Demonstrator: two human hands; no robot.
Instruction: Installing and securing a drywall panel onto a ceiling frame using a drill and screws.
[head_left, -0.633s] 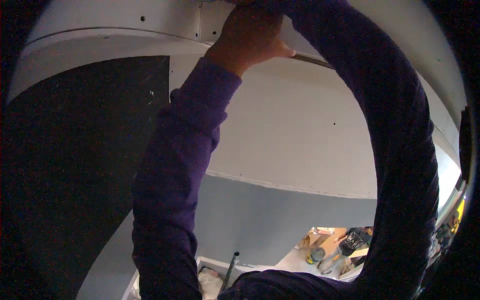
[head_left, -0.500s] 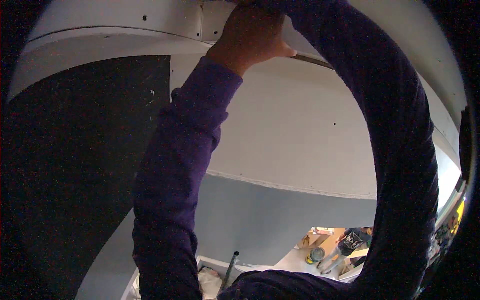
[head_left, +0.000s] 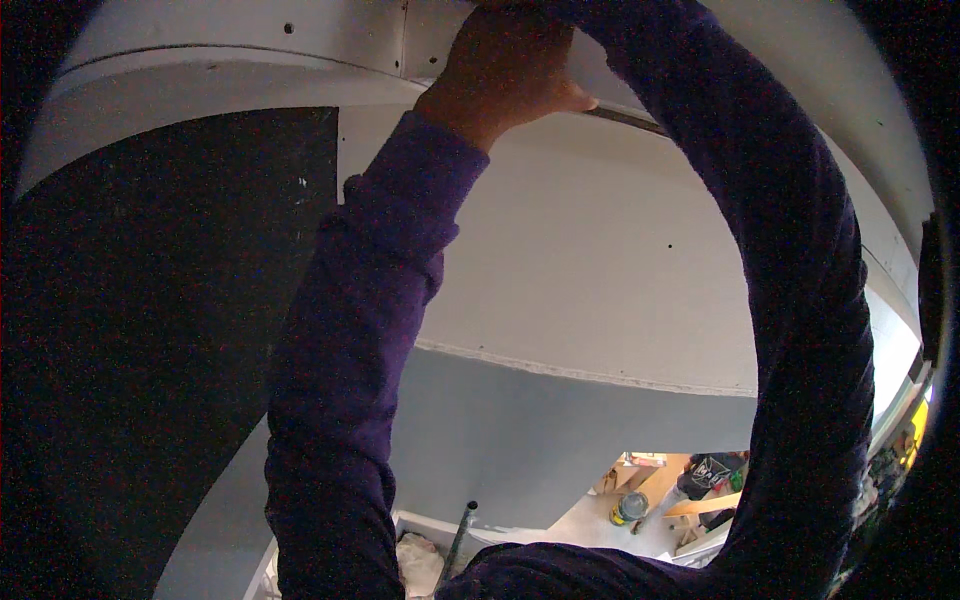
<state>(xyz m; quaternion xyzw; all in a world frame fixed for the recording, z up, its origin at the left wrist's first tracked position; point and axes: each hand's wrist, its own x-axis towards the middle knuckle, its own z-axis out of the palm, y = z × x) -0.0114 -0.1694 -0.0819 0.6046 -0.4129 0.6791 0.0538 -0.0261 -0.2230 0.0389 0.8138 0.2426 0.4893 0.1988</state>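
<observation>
The left hand [head_left: 505, 75], thumb spread, is overhead at the white, flat panel [head_left: 230, 30] with dark round holes; its thumb tip lies beside the narrow dark gap [head_left: 625, 121] above the cream, smooth board [head_left: 600, 250]. Finger grip cannot be told; the right hand is out of view. Steady, even support, clear of the gap, would serve best.

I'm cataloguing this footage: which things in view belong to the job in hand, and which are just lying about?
Apparently part of the job:
left hand, raised, contact unclear
narrow dark strip beside it
holed white panel

Apparently just lying about:
dark pole
crumpled whitish material
bucket with yellow on its side
</observation>
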